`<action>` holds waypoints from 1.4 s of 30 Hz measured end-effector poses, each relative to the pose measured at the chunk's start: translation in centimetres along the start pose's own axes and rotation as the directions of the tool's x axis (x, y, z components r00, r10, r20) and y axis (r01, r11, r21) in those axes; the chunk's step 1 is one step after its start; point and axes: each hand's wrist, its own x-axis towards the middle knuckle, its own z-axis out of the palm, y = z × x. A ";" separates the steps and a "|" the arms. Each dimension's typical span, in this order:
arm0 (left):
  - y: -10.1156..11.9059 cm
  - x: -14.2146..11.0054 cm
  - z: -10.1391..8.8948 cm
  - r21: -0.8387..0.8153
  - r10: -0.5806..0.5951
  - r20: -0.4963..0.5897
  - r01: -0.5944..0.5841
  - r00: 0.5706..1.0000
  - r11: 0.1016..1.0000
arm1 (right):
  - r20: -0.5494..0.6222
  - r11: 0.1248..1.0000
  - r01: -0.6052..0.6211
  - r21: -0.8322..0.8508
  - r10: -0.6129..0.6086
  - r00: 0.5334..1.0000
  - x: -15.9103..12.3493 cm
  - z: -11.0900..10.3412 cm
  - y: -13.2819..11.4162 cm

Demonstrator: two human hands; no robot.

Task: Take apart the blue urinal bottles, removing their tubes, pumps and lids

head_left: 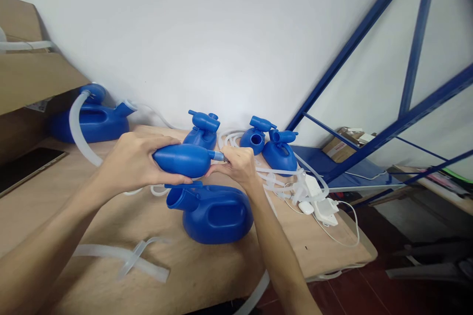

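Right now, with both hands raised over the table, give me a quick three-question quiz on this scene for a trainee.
1. Which hand holds the wide body of the blue bulb-shaped part?
2. True or false: the power strip is black.
3. In view, what appears just below that part: A, cardboard box; B, blue handled jug; C, dark-screened device?

Key: 1, left hand; 2, false, white; 3, B.
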 end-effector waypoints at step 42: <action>8.5 -6.4 13.3 0.136 0.433 -0.258 -0.411 0.864 0.901 | 0.497 0.614 -0.512 0.601 0.215 0.841 -10.4 -0.7 2.6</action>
